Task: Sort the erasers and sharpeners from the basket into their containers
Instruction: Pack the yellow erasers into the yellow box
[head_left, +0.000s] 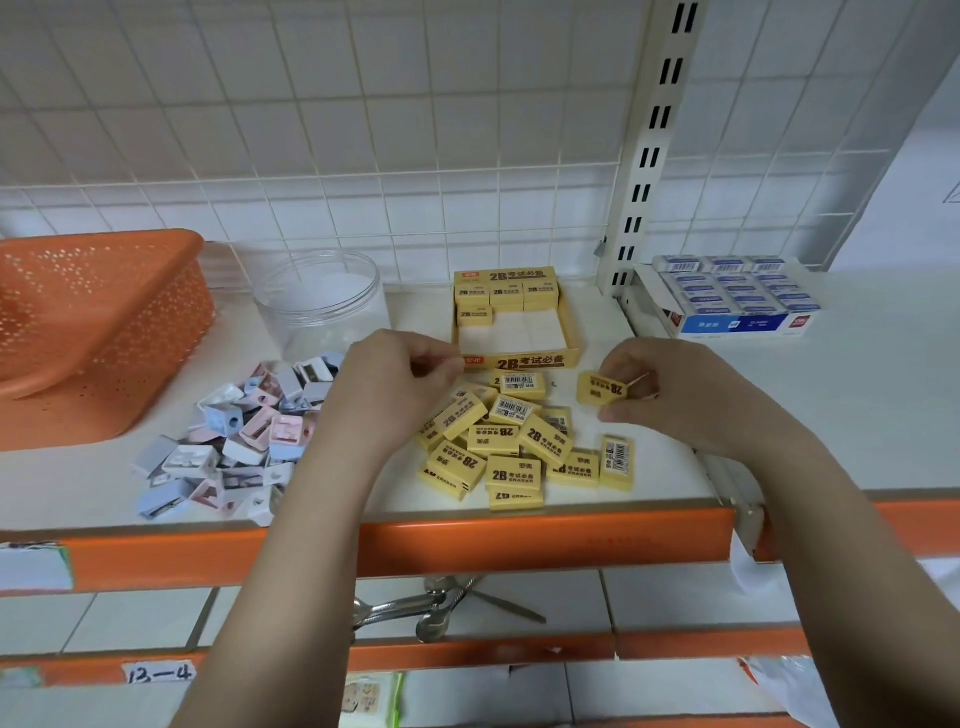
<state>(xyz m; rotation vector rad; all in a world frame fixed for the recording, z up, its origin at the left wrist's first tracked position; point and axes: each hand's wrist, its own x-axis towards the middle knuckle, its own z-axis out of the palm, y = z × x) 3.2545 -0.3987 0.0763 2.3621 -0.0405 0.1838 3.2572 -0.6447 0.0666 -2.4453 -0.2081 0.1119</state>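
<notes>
Erasers (511, 441) lie loose in a yellow heap on the shelf (779, 415), just at six o'clock from their open yellow box (514, 317), which holds only a few along its far wall. The step in hand looks like filling that box: the right hand (649, 395) pinches one eraser (601, 388) between thumb and fingertips, at three o'clock from the heap, and it sticks out of the grip toward nine o'clock. The left hand (395, 384) hangs curled over the heap's ten o'clock edge (whether it holds anything I cannot tell). Next the held eraser likely needs carrying toward eleven o'clock and setting flat in the box. Sharpeners (239, 441) wait piled at nine o'clock, before the clear jar (319, 296); the orange basket (98, 312) sits tipped beyond them.
</notes>
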